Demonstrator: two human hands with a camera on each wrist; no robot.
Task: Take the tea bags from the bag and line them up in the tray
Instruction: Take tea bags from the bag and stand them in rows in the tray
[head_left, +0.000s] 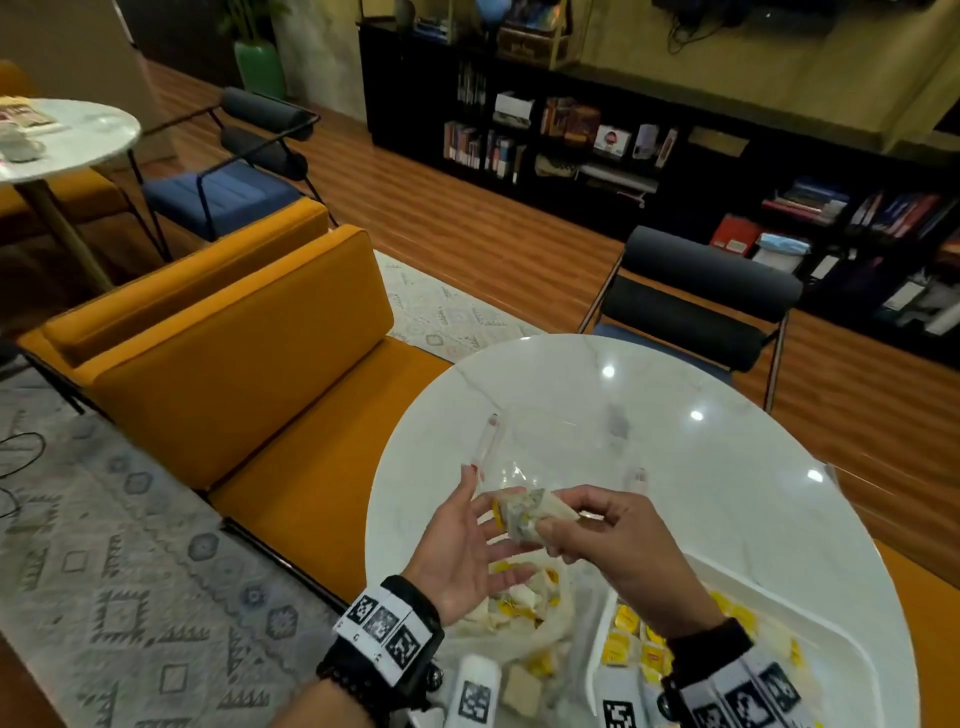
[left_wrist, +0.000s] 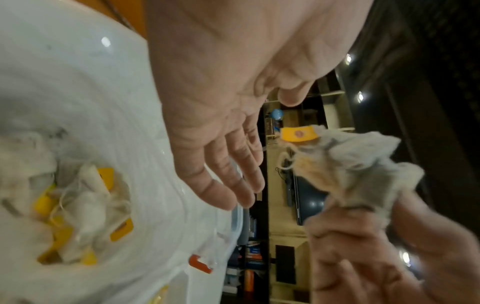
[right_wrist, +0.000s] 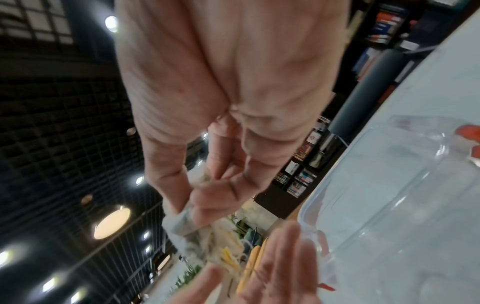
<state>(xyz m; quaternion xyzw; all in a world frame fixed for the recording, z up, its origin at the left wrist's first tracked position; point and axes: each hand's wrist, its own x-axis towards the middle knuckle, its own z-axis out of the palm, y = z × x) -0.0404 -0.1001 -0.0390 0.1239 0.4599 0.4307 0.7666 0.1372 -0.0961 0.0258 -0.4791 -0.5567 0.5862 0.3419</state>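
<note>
My right hand (head_left: 543, 530) pinches a small bunch of crumpled tea bags (head_left: 522, 512) with a yellow tag, held above the table. In the left wrist view that bunch (left_wrist: 350, 164) rises out of the right hand's fingers (left_wrist: 358, 236). My left hand (head_left: 493, 530) lies palm up and open just left of the bunch, holding nothing. Beneath both hands lies the clear plastic bag (head_left: 519, 608) with several tea bags (left_wrist: 78, 205) inside. The white tray (head_left: 779, 592) sits at the near right, with yellow-tagged tea bags (head_left: 623, 639) in it.
A clear plastic container (head_left: 561, 457) with red clips stands on the round white marble table (head_left: 701, 493) just beyond my hands. An orange bench (head_left: 234, 364) is to the left, a dark chair (head_left: 696, 306) behind the table.
</note>
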